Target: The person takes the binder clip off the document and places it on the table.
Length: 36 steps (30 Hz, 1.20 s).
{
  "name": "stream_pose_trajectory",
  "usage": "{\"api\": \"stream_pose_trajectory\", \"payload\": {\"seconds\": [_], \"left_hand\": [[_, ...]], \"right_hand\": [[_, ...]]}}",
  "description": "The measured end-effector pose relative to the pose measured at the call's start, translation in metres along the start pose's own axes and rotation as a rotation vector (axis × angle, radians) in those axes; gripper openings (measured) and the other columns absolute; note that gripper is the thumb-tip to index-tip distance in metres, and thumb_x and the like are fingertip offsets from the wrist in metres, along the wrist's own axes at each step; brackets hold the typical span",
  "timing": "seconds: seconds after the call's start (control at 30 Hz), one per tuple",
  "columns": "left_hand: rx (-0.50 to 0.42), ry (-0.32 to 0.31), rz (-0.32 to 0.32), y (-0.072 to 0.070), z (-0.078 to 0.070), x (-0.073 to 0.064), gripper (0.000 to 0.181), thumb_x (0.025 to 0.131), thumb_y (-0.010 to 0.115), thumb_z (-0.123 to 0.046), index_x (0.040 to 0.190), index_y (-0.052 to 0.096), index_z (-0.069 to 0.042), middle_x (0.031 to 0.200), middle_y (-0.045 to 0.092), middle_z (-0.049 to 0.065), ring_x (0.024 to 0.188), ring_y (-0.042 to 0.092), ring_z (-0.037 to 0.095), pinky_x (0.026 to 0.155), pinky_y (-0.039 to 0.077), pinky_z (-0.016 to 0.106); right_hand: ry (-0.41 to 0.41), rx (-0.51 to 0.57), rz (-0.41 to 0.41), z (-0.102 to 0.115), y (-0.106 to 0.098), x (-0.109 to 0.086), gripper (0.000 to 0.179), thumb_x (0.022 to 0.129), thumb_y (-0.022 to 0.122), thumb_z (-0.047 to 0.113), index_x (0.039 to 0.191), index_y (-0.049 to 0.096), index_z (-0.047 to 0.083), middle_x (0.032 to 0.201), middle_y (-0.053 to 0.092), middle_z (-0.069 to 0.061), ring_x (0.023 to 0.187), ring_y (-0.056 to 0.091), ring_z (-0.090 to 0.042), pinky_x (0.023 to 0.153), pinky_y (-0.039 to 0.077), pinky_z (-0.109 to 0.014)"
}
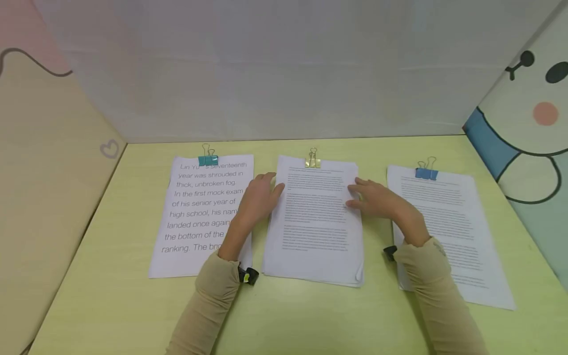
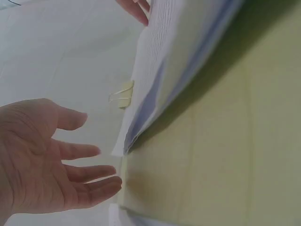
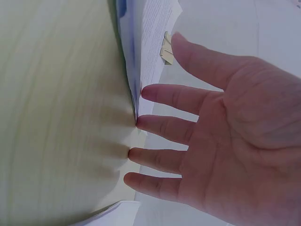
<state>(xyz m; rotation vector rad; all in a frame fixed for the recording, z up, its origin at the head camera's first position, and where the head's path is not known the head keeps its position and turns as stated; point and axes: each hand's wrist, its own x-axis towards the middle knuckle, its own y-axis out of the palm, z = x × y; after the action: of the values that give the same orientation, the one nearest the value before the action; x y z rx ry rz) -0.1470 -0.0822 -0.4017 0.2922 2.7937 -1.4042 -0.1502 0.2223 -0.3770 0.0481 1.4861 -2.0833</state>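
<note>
As the head view shows, a gold-clipped stack of printed sheets [image 1: 316,222] lies between the left hand [image 1: 259,197] and right hand [image 1: 379,199]. From the left wrist, that hand spreads, holding nothing; from the right wrist, straight, parted fingers [image 3: 167,129] reach the stack's edge, likewise gripping nothing.

The right hand [image 3: 221,136] is holding its fingers straight and spread beside the paper stack [image 3: 151,42], index and middle fingertips meeting its edge. A yellow clip [image 3: 166,52] is gripping the stack. Left of the stack, the pale tabletop [image 3: 56,94] is spreading; below it, other paper [image 3: 115,216] is lying.
</note>
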Motion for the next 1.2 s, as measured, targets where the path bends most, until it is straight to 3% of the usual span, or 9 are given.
{"api": "stream_pose_trajectory", "payload": {"seconds": [0.1, 0.3, 0.43, 0.53, 0.67, 0.8, 0.97, 1.2], "left_hand": [[-0.193, -0.054, -0.044, 0.006, -0.001, 0.003, 0.055, 0.106, 0.053, -0.031, 0.150, 0.047, 0.002, 0.145, 0.053, 0.026, 0.133, 0.052, 0.041, 0.109, 0.043, 0.051], [-0.508, -0.224, -0.060, 0.012, -0.003, 0.007, 0.063, 0.104, 0.058, -0.032, 0.156, 0.039, -0.001, 0.151, 0.044, 0.021, 0.135, 0.050, 0.036, 0.109, 0.044, 0.048], [-0.676, -0.323, -0.049, 0.011, -0.004, 0.008, 0.070, 0.103, 0.060, -0.031, 0.159, 0.030, -0.003, 0.158, 0.036, 0.021, 0.138, 0.047, 0.036, 0.112, 0.041, 0.046], [-0.782, -0.344, -0.001, 0.011, -0.003, 0.008, 0.072, 0.104, 0.059, -0.028, 0.161, 0.023, -0.002, 0.157, 0.039, 0.021, 0.132, 0.053, 0.036, 0.113, 0.040, 0.046], [-0.788, -0.313, 0.110, 0.012, -0.005, 0.007, 0.067, 0.105, 0.057, -0.024, 0.160, 0.027, 0.000, 0.149, 0.052, 0.022, 0.124, 0.059, 0.033, 0.111, 0.041, 0.044], [-0.719, -0.228, 0.184, 0.015, -0.004, 0.006, 0.051, 0.105, 0.054, -0.016, 0.151, 0.042, 0.002, 0.133, 0.064, 0.022, 0.106, 0.067, 0.029, 0.092, 0.051, 0.038], [-0.695, -0.153, 0.191, 0.016, -0.003, 0.005, 0.040, 0.102, 0.051, -0.005, 0.141, 0.052, 0.004, 0.114, 0.070, 0.022, 0.085, 0.068, 0.023, 0.074, 0.052, 0.029], [-0.731, -0.163, 0.205, 0.022, -0.003, 0.004, 0.037, 0.100, 0.052, -0.001, 0.137, 0.054, 0.005, 0.112, 0.070, 0.022, 0.086, 0.069, 0.025, 0.073, 0.053, 0.029]], "right_hand": [[0.000, 0.013, -0.003, 0.000, 0.000, 0.000, 0.058, 0.107, 0.057, 0.030, 0.147, 0.047, -0.011, 0.158, 0.029, -0.037, 0.145, 0.026, -0.059, 0.118, 0.023, -0.065], [-0.011, 0.027, -0.014, -0.001, 0.000, -0.001, 0.058, 0.107, 0.055, 0.029, 0.147, 0.046, -0.012, 0.157, 0.029, -0.038, 0.145, 0.026, -0.058, 0.118, 0.023, -0.065], [-0.009, 0.036, -0.017, -0.001, -0.001, -0.001, 0.059, 0.107, 0.055, 0.029, 0.147, 0.046, -0.013, 0.157, 0.028, -0.039, 0.146, 0.027, -0.057, 0.118, 0.023, -0.065], [-0.005, 0.033, -0.016, -0.002, -0.001, -0.001, 0.059, 0.107, 0.056, 0.029, 0.148, 0.046, -0.013, 0.157, 0.028, -0.039, 0.146, 0.027, -0.057, 0.118, 0.023, -0.064], [-0.006, 0.028, -0.022, -0.004, -0.001, -0.001, 0.059, 0.107, 0.057, 0.030, 0.147, 0.046, -0.012, 0.157, 0.029, -0.039, 0.145, 0.028, -0.056, 0.118, 0.024, -0.064], [-0.013, 0.022, -0.029, -0.005, -0.001, 0.000, 0.059, 0.107, 0.057, 0.029, 0.147, 0.047, -0.013, 0.156, 0.030, -0.039, 0.145, 0.029, -0.056, 0.118, 0.025, -0.063], [-0.024, 0.015, -0.041, -0.004, -0.002, 0.001, 0.058, 0.107, 0.057, 0.028, 0.146, 0.047, -0.014, 0.155, 0.031, -0.039, 0.144, 0.031, -0.055, 0.118, 0.026, -0.063], [0.005, 0.069, -0.043, -0.008, -0.005, -0.003, 0.058, 0.108, 0.054, 0.029, 0.146, 0.047, -0.014, 0.155, 0.035, -0.036, 0.146, 0.031, -0.053, 0.118, 0.027, -0.062]]}}
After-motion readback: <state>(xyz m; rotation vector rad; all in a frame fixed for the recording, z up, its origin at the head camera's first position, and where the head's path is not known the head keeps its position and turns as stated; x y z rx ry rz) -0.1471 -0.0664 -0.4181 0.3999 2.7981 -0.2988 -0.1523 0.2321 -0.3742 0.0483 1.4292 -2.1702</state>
